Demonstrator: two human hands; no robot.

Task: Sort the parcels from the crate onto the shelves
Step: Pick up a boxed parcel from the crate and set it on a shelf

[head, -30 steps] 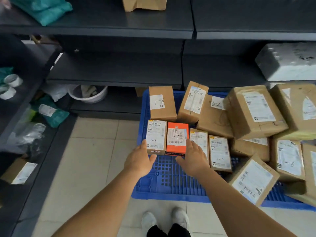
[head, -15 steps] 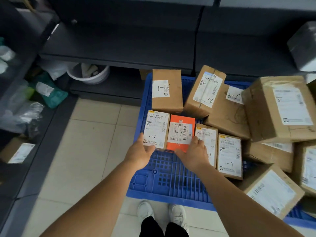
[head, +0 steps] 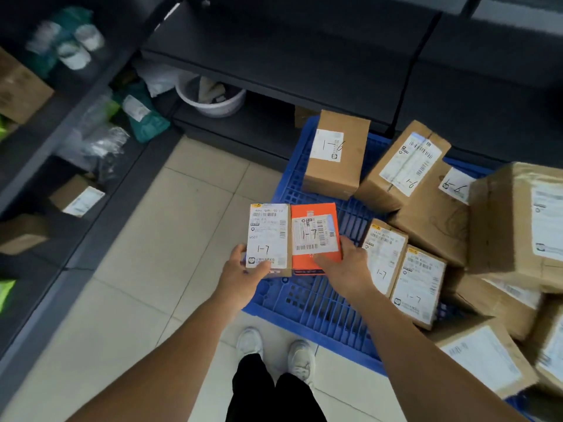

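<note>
I am pinching the white-labelled box (head: 268, 239) in my left hand (head: 240, 277) and the orange box (head: 315, 237) in my right hand (head: 345, 269), side by side above the blue crate (head: 307, 303), keeping them level for the shelves (head: 274, 65).

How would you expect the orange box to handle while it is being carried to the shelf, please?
The orange box looks stiff, its edges square. Probably light, since the right hand lifts it alone. Its smooth face might slip from a loose grip.
</note>
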